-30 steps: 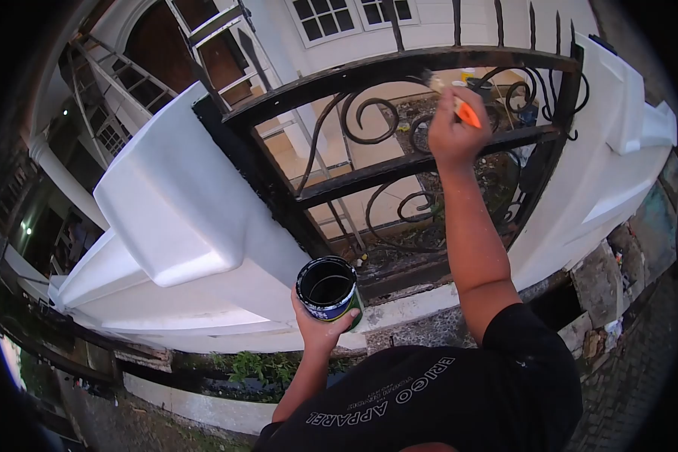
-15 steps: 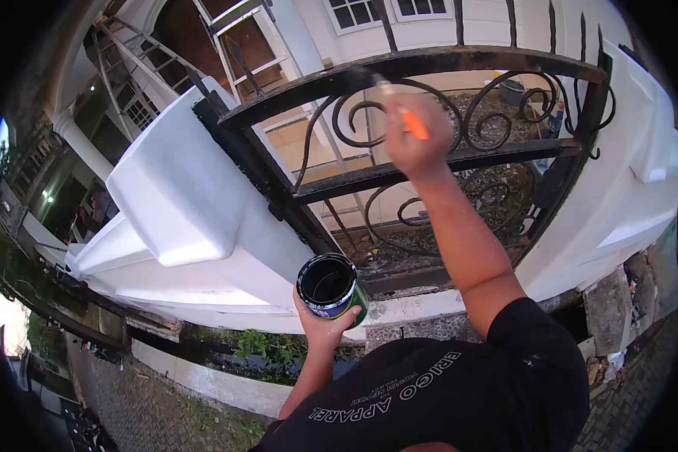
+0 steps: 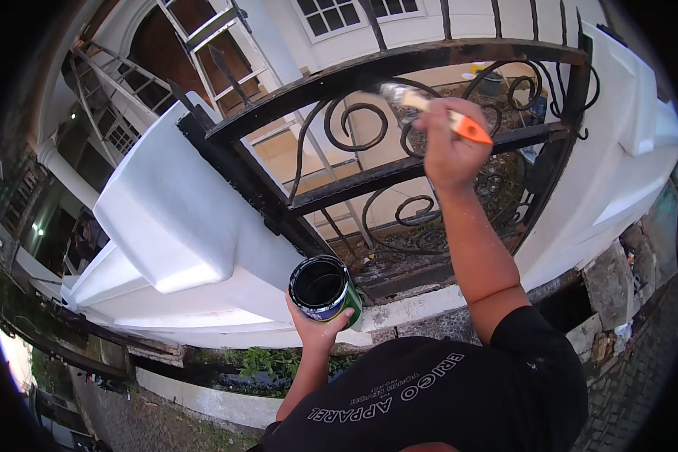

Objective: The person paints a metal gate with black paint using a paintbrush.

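My right hand is closed around a paintbrush with an orange-tipped handle. The brush's bristles, blurred by motion, are right at the top rail of a black iron fence with scrollwork and spikes. Lower down, my left hand grips an open paint can from below and the side. Dark paint shows inside the can, and its rim is smeared with paint. Parts of the top rail look glossy black, while its right end appears brownish.
White wall pillars flank the fence on both sides. Ladders stand behind it at the left, near a house. A planted ditch runs along the wall's foot. Beyond the fence is a dark bucket.
My right hand has moved right and slightly down, with the brush now slanting more to the right. My left hand still holds the can at nearly the same place. The view has shifted slightly.
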Action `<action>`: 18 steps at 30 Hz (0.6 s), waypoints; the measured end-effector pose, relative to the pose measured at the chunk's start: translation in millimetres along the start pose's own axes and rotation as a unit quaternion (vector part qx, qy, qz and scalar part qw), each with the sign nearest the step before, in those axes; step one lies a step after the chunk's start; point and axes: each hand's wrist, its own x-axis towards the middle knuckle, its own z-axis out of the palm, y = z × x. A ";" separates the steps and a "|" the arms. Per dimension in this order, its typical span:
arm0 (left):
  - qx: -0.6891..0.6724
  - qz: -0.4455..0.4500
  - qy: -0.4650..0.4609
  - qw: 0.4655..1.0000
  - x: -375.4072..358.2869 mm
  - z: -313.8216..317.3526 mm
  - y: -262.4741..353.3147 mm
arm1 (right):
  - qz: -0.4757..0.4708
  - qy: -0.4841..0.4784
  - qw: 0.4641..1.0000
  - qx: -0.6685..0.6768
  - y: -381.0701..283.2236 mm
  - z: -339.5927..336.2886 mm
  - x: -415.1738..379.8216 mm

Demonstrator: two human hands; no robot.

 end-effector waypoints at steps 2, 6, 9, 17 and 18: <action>0.036 0.016 -0.007 0.999 4.3 -3.1 -4.8 | 0.096 -0.033 0.988 0.116 -9.5 22.9 -7.9; -0.004 0.011 -0.013 1.000 7.6 6.6 -2.7 | 0.167 -0.008 0.981 0.101 7.7 45.8 -7.1; -0.005 0.001 -0.030 1.000 9.6 8.8 -4.0 | 0.111 -0.001 0.990 -0.089 30.4 22.8 7.0; 0.000 -0.002 -0.030 1.000 13.7 22.8 -8.9 | -0.196 -0.081 0.970 -0.119 10.8 -0.3 14.4; 0.006 0.003 -0.024 1.000 12.7 22.3 -10.3 | -0.202 -0.079 0.969 -0.120 17.5 6.6 11.7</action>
